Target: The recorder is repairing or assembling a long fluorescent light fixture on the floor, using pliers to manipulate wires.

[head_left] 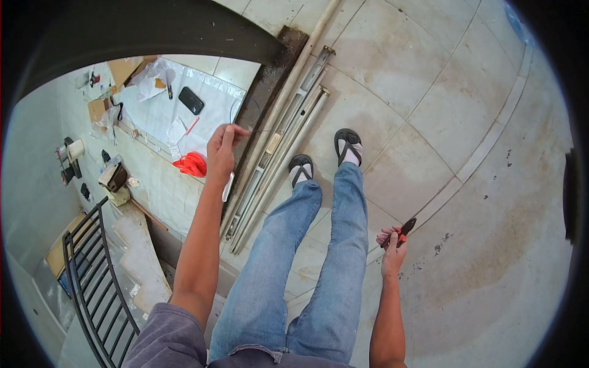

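Note:
My left hand point(222, 150) is raised over the near edge of a covered work surface, its fingertips pinched. A thin dark wire point(232, 111) curves up from the pinch, and a short end seems to stick out to the right. Out to the right and low, my right hand point(392, 250) is closed around pliers point(406, 228) with dark jaws and red-and-black grips. The jaws point up and away from me, far apart from the wire.
On the white sheet point(215, 86) lie a phone point(191, 100), a red bundle point(191, 164) and a pink pen-like stick point(192, 125). Metal tubes and a spirit level point(273, 144) lie left of my feet. A black rail point(101, 276) stands at lower left.

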`<action>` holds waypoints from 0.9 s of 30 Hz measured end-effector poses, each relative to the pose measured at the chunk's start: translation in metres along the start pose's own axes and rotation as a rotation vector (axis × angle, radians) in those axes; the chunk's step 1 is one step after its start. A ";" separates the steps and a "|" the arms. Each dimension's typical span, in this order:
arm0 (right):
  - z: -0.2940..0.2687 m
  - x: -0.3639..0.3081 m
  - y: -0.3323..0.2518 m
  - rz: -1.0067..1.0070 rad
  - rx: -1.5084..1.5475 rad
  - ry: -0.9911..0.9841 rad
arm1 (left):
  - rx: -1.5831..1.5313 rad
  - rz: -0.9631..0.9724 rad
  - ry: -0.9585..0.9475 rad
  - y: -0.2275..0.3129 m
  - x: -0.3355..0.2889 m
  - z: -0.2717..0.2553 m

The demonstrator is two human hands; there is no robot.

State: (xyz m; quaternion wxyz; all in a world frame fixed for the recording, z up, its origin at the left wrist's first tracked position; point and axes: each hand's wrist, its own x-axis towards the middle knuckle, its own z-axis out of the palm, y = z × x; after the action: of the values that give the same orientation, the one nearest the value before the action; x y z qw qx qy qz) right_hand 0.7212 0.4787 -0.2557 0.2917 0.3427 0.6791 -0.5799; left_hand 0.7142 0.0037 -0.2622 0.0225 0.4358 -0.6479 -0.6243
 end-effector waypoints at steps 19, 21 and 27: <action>0.354 0.163 -0.020 -0.197 0.065 -0.739 | -0.327 0.058 -0.374 -0.029 0.066 0.056; 0.359 0.170 -0.018 -0.211 -0.062 -0.705 | -0.292 0.047 -0.130 -0.071 0.069 0.038; 0.352 0.208 -0.028 -0.270 -0.058 -0.575 | 0.686 -0.027 -0.156 -0.260 0.045 0.028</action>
State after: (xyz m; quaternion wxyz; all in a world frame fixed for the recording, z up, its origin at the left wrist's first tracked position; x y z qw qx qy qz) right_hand 0.5748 0.1550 -0.4598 0.4018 0.0632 0.6244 -0.6669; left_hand 0.8098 0.0409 -0.5065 -0.1828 0.3775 -0.8139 -0.4019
